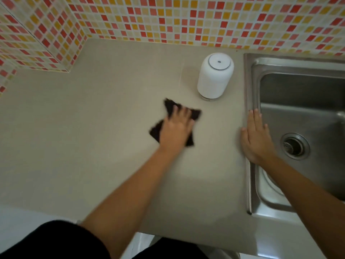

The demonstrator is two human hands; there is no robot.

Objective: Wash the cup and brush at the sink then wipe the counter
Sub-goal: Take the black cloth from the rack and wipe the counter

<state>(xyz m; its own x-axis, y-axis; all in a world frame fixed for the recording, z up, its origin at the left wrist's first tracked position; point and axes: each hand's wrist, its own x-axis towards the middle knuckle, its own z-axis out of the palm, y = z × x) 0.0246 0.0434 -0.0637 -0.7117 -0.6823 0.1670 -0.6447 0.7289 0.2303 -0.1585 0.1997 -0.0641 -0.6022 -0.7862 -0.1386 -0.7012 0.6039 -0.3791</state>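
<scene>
My left hand (176,128) lies flat, fingers spread, pressing a dark brown cloth (195,114) onto the beige counter (93,128). The hand and cloth are blurred. A white cup (214,77) stands upside down on the counter just beyond the cloth, near the sink's left rim. My right hand (254,138) rests flat with straight fingers on the left rim of the steel sink (251,90), holding nothing. No brush is in view.
The sink basin with its drain (295,146) fills the right side. A mosaic tile wall (186,19) runs along the back and juts out at the left corner (37,43). The counter's front edge is near my body at the bottom.
</scene>
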